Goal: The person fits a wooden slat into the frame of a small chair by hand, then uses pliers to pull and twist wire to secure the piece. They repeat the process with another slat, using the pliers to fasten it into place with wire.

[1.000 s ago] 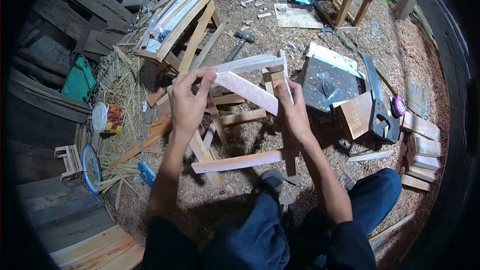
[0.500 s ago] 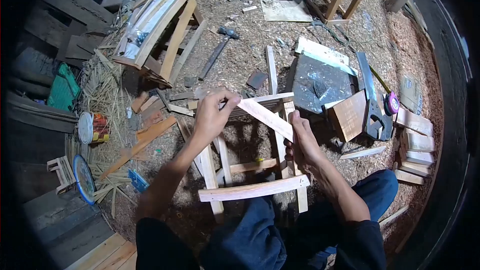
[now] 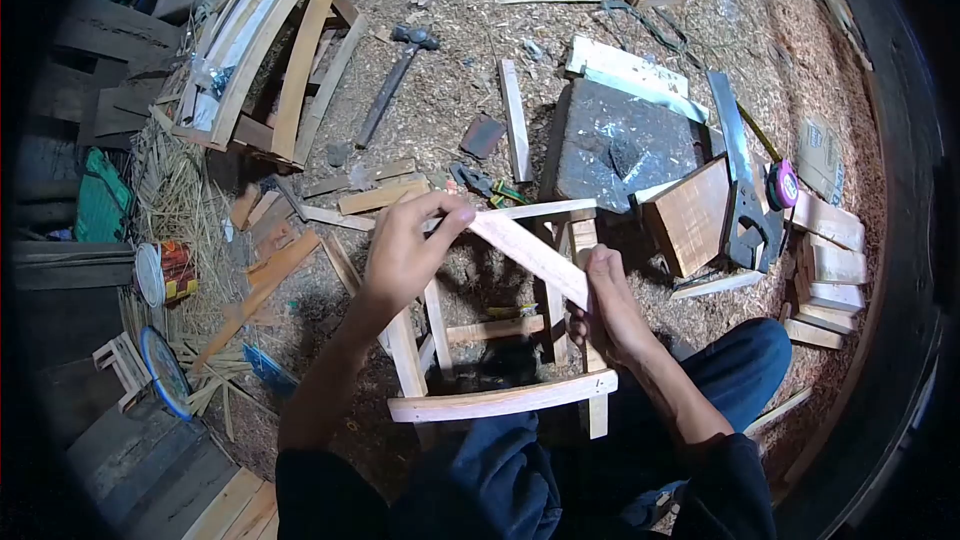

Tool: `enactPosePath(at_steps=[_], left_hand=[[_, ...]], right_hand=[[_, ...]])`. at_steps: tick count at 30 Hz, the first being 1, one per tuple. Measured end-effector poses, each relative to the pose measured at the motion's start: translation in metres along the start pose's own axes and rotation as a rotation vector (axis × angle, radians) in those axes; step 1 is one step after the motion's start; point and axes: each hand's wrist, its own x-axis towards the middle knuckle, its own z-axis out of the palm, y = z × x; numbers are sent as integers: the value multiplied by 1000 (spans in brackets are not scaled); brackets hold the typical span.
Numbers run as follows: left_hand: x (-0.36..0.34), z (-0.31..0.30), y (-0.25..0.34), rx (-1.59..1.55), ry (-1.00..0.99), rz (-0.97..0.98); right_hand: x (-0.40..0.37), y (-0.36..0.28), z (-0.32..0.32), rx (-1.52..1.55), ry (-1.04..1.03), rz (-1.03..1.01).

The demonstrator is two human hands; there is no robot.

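A short, pale wooden slat [image 3: 530, 258] slants above a small wooden frame. My left hand [image 3: 405, 250] pinches its upper left end between thumb and fingers. At the slat's lower right end, my right hand [image 3: 612, 305] is closed round it, with some fingers hidden behind the wood. The frame stands between my legs, its curved front rail [image 3: 505, 400] nearest me and a straight back rail [image 3: 540, 209] on the far side. A lower crosspiece [image 3: 495, 329] joins its legs.
Beyond the frame lie a hammer [image 3: 395, 85] and pliers [image 3: 488, 183]. A dark block [image 3: 625, 145], a handsaw [image 3: 742, 175] and a pink tape measure [image 3: 783, 183] are at the right. A larger curved wooden frame [image 3: 285, 60] and a paint can [image 3: 165, 273] are at the left.
The view has shifted, so the hammer, block and larger frame appear displaced. Both hands still hold the slat, which is tilted slightly more steeply. Pliers now show beyond the back rail.
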Motion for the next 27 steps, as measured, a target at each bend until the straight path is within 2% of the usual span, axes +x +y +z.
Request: enactPosePath(at_steps=[2, 3, 5, 7, 8, 10, 11, 13, 14, 15, 17, 21, 23, 27], left_hand=[[-14, -1, 7, 15, 56, 39], [-17, 0, 6, 18, 55, 42], [-22, 0, 2, -21, 94, 29], [-28, 0, 6, -2, 95, 31], [-31, -1, 9, 15, 90, 31], [-32, 2, 1, 17, 146, 79], [-31, 3, -4, 15, 201, 120], [-31, -7, -13, 20, 211, 85], [-32, -13, -18, 26, 216, 48], [-31, -17, -26, 29, 217, 45], [-22, -23, -41, -71, 240, 28], [-20, -25, -50, 64, 283, 28], [-23, -21, -49, 67, 308, 40], [-27, -13, -38, 122, 367, 86]], right_hand=[[9, 3, -22, -152, -186, -34], [42, 27, -41, -533, 79, -450], [44, -31, -38, -591, 109, -287], [72, -63, -29, -938, 229, -455], [93, -60, -26, -936, 230, -458], [140, -41, -20, -775, -20, -416], [140, -43, -12, -744, -58, -354], [134, -26, 4, -547, 69, -473], [129, -19, 8, -522, 77, -469], [117, -20, 20, -636, 203, -547], [120, -29, 28, -614, 123, -481], [102, -39, 29, -567, 99, -477], [82, -37, 27, -480, 123, -608], [45, -39, 41, -400, 174, -638]])
